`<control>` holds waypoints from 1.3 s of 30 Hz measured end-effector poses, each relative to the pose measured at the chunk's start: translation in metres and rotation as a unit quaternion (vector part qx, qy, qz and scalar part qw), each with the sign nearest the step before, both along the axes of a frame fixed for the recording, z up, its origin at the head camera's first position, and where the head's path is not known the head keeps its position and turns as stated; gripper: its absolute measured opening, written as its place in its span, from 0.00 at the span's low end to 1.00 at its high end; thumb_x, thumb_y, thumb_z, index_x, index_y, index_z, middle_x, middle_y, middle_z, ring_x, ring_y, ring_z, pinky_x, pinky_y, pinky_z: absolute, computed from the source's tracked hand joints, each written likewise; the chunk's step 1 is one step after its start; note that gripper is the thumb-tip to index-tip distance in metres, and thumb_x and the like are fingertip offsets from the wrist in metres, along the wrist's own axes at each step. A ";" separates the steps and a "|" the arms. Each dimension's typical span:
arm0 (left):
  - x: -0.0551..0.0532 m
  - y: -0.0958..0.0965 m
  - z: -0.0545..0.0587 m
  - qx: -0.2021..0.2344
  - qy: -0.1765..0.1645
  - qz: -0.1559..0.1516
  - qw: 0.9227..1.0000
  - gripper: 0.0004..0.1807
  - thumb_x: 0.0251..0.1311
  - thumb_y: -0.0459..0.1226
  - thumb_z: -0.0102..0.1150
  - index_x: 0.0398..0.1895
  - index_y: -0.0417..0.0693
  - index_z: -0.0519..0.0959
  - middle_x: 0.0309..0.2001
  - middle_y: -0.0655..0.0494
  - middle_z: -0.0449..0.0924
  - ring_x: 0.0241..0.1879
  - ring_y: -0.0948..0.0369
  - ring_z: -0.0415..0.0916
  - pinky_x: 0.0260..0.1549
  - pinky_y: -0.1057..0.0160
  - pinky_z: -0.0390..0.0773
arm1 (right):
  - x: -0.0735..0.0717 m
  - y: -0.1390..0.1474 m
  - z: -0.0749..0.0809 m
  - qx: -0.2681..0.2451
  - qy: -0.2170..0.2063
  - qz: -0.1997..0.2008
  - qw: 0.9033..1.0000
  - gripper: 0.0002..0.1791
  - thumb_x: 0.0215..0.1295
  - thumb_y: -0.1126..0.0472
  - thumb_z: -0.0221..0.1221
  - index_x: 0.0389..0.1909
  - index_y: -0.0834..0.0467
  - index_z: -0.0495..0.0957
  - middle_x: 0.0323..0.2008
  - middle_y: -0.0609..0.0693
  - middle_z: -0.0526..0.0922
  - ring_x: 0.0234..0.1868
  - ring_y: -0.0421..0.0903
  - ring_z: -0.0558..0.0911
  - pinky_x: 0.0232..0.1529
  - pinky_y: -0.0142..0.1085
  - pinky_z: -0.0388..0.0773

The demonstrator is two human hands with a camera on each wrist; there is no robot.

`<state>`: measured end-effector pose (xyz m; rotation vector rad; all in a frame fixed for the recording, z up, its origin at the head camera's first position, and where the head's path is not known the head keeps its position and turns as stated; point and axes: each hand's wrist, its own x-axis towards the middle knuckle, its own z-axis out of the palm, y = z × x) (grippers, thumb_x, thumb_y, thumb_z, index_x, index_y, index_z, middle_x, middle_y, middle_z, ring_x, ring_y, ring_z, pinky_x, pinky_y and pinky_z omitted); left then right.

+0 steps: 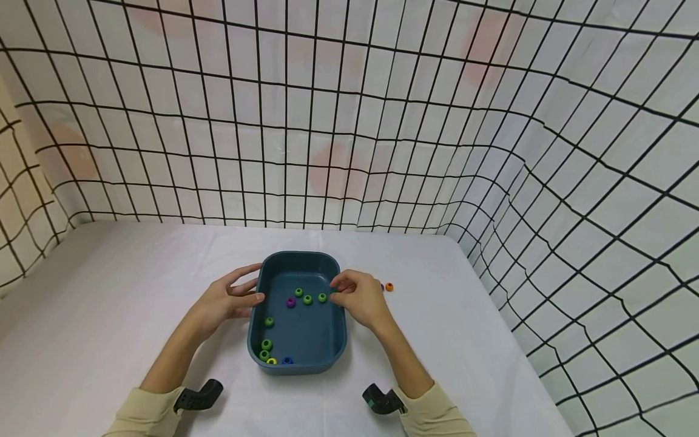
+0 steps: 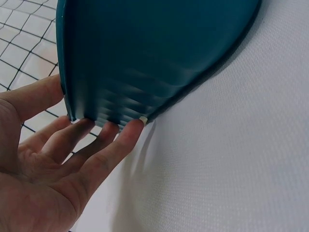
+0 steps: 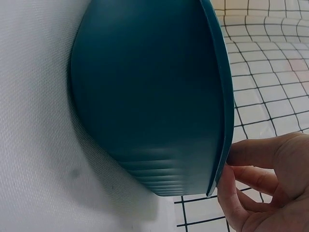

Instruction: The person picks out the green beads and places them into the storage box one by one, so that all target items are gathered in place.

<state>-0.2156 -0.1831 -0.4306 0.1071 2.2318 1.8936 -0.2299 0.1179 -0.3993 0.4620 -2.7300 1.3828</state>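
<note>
A dark teal tray [image 1: 297, 368] stands on the white table, holding several green beads [image 1: 307, 300], a purple bead [image 1: 290, 302], a yellow bead [image 1: 272, 361] and a blue bead [image 1: 287, 360]. My left hand [image 1: 221, 300] touches the tray's left side: its fingertips [image 2: 137, 126] rest on the outer wall, its thumb at the rim. My right hand [image 1: 357, 297] reaches over the right rim, thumb and index finger parted beside a green bead [image 1: 322, 298]. Nothing shows between them. The wall hides those fingertips in the right wrist view.
On the table right of the tray lies an orange bead [image 1: 389, 287], with a purple one partly hidden behind my right hand. A black wire grid [image 1: 338, 133] over white sheeting rises behind the table and along both sides. Each wrist wears a black camera [image 1: 199, 396].
</note>
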 end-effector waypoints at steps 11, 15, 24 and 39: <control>-0.001 0.000 -0.001 0.002 -0.006 0.004 1.000 0.42 0.65 0.40 0.67 0.80 0.60 0.58 0.76 0.42 0.61 0.67 0.44 0.74 0.50 0.53 0.85 | -0.001 0.002 0.006 -0.029 -0.021 -0.005 0.999 0.09 0.58 0.66 0.69 0.40 0.58 0.86 0.35 0.53 0.84 0.31 0.42 0.84 0.34 0.38 0.84; -0.002 0.000 -0.001 0.002 -0.005 0.004 1.000 0.42 0.65 0.40 0.67 0.80 0.60 0.58 0.76 0.41 0.61 0.67 0.44 0.74 0.50 0.52 0.85 | -0.004 0.007 0.007 -0.039 -0.018 -0.015 0.999 0.09 0.58 0.67 0.69 0.41 0.60 0.86 0.34 0.54 0.85 0.28 0.42 0.85 0.32 0.37 0.84; -0.001 0.000 -0.001 -0.001 -0.004 0.003 1.000 0.42 0.66 0.41 0.66 0.80 0.59 0.57 0.76 0.41 0.61 0.67 0.43 0.73 0.50 0.53 0.85 | -0.011 0.021 0.010 -0.036 -0.003 -0.058 0.998 0.11 0.59 0.65 0.69 0.43 0.59 0.86 0.34 0.54 0.85 0.30 0.43 0.85 0.32 0.36 0.86; 0.000 0.000 0.000 0.006 -0.005 0.003 1.000 0.42 0.65 0.40 0.66 0.80 0.59 0.58 0.76 0.41 0.61 0.68 0.43 0.72 0.50 0.52 0.85 | -0.027 0.048 0.001 -0.015 -0.010 -0.116 0.993 0.15 0.56 0.63 0.69 0.45 0.58 0.86 0.38 0.55 0.87 0.38 0.49 0.86 0.32 0.34 0.82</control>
